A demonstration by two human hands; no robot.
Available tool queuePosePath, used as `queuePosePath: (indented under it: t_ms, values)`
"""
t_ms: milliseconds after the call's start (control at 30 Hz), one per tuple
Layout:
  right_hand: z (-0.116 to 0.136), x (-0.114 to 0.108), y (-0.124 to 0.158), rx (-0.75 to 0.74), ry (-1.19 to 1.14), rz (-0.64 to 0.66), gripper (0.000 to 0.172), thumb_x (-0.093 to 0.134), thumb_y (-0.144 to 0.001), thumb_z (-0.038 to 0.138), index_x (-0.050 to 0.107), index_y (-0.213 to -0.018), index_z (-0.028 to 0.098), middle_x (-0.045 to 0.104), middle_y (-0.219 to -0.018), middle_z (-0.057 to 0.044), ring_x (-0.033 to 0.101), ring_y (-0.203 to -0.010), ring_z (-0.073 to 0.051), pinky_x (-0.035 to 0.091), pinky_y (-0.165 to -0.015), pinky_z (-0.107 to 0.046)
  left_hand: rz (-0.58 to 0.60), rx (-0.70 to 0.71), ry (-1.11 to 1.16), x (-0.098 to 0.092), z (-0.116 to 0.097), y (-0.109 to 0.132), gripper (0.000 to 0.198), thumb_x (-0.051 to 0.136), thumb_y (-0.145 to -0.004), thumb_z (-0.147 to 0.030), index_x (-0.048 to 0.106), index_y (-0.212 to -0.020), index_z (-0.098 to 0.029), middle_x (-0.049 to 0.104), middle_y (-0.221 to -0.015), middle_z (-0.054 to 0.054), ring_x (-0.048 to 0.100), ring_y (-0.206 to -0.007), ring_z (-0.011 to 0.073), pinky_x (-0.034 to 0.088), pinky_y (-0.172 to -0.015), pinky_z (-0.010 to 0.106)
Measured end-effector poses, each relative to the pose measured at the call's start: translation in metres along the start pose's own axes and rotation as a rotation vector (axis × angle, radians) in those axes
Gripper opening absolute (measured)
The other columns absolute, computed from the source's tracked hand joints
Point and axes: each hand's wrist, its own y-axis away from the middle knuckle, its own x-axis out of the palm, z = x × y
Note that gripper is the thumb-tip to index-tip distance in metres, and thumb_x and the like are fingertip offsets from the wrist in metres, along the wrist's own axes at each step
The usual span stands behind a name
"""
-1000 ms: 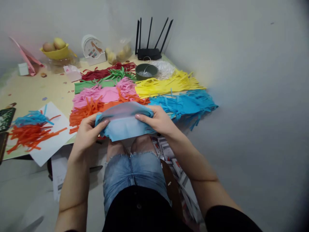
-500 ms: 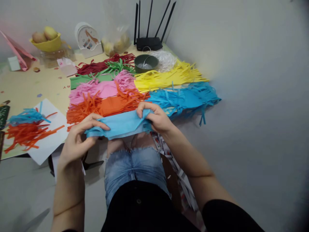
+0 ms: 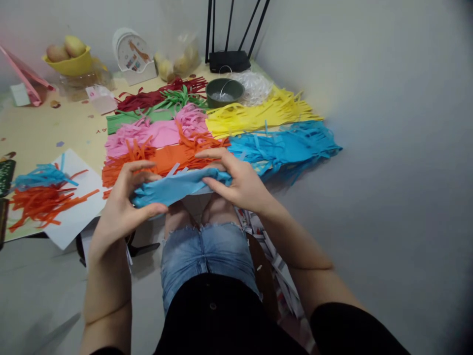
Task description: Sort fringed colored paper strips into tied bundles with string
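Observation:
A light blue strip of tissue paper stretches between my two hands at the table's near edge. Its face is creased, and pale narrow strips show above its top edge. My left hand is loosely curled around the left end, thumb in front and fingers behind. At the other end, my right hand has its thumb against the paper and its fingers arched over the top. Just behind lies an orange fringed paper, and to the right a darker blue fringed paper.
Pink, green, dark red and yellow fringed papers lie farther back. A dark green bowl and black router stand behind. Loose cut strips rest on a white sheet at left.
Both hands have loosened from a tight pinch, with fingers spread wider around the paper ends. The blue paper has tipped and crumpled, looking narrower on the right.

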Motion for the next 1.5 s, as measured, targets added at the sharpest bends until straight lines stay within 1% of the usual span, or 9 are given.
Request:
queuePosePath:
  t_ms: [233,467,733,867,1000,1100,1233,1367,1500]
  values:
    - [0.006,-0.005,0.000,0.057,-0.083,0.010,0.047,0.067,-0.087,0.032,0.057,-0.132,0.023,0.070,-0.123,-0.007,0.069,-0.110,-0.023,0.053,-0.096,-0.035,0.162,-0.061,-0.087,0.003,-0.005,-0.014,0.026,0.069,-0.080,-0.047,0.071,-0.070,-0.023,0.062,-0.059,-0.001,0.051,-0.050,0.0135,0.041,-0.048,0.024]
    - [-0.004,-0.008,-0.005,0.173,-0.149,0.091,0.029,0.072,-0.087,0.040,0.062,-0.073,0.016,0.067,-0.069,-0.001,0.064,-0.066,-0.014,0.047,-0.063,-0.024,0.219,-0.061,-0.061,-0.004,-0.004,-0.012,0.028,0.070,-0.080,-0.045,0.064,-0.066,-0.021,0.059,-0.057,-0.001,0.050,-0.051,0.0125,0.038,-0.046,0.022]
    - [-0.005,0.005,0.002,0.227,-0.570,-0.040,0.014,0.075,-0.081,0.028,0.073,-0.090,0.018,0.072,-0.085,-0.001,0.066,-0.058,-0.010,0.053,-0.053,-0.021,0.003,-0.093,0.358,0.002,0.008,-0.001,0.016,0.076,-0.078,-0.030,0.077,-0.089,-0.018,0.067,-0.066,0.001,0.060,-0.055,0.0139,0.048,-0.054,0.023]
    - [-0.014,0.010,0.004,0.188,-0.673,-0.050,0.006,0.075,-0.078,0.024,0.075,-0.078,0.017,0.070,-0.070,0.000,0.063,-0.056,-0.009,0.052,-0.053,-0.019,0.040,-0.001,0.555,0.005,0.013,0.003,0.010,0.078,-0.078,-0.029,0.078,-0.075,-0.020,0.066,-0.069,0.004,0.061,-0.059,0.0147,0.048,-0.055,0.026]
    - [-0.018,0.010,0.005,0.149,-0.730,-0.027,0.017,0.072,-0.082,0.032,0.076,-0.082,0.016,0.072,-0.077,-0.002,0.064,-0.058,-0.010,0.050,-0.053,-0.020,0.041,0.093,0.464,0.003,0.015,0.007,0.014,0.074,-0.082,-0.033,0.077,-0.077,-0.020,0.066,-0.077,0.005,0.061,-0.069,0.0165,0.047,-0.062,0.028]
    - [-0.013,0.008,0.006,0.143,-0.652,-0.024,0.028,0.070,-0.084,0.042,0.072,-0.077,0.015,0.069,-0.072,-0.002,0.062,-0.057,-0.011,0.048,-0.053,-0.021,0.016,0.167,0.319,0.004,0.013,0.010,0.023,0.068,-0.087,-0.039,0.076,-0.079,-0.019,0.066,-0.081,0.006,0.061,-0.076,0.0181,0.047,-0.067,0.029]
    - [-0.003,0.007,0.006,0.124,-0.279,-0.126,0.018,0.075,-0.080,0.033,0.069,-0.082,0.017,0.071,-0.079,-0.002,0.065,-0.071,-0.014,0.052,-0.067,-0.024,-0.091,0.181,0.022,0.010,0.008,0.012,0.023,0.073,-0.084,-0.029,0.062,-0.067,-0.019,0.061,-0.071,0.001,0.057,-0.066,0.0134,0.044,-0.062,0.026]
    - [0.001,0.008,0.008,0.091,-0.094,-0.156,0.028,0.071,-0.083,0.025,0.069,-0.110,0.019,0.074,-0.109,-0.005,0.070,-0.098,-0.019,0.053,-0.085,-0.030,-0.147,0.166,-0.081,0.015,0.010,0.012,0.028,0.080,-0.078,-0.031,0.066,-0.101,-0.021,0.065,-0.083,-0.001,0.061,-0.074,0.0139,0.046,-0.065,0.024]
    - [0.000,0.008,0.009,0.119,-0.049,-0.150,0.009,0.070,-0.083,0.022,0.070,-0.091,0.018,0.075,-0.090,-0.003,0.070,-0.086,-0.018,0.052,-0.082,-0.030,-0.062,0.124,-0.134,0.015,0.011,0.010,0.017,0.074,-0.083,-0.031,0.069,-0.093,-0.019,0.069,-0.083,0.002,0.062,-0.071,0.0139,0.047,-0.065,0.024]
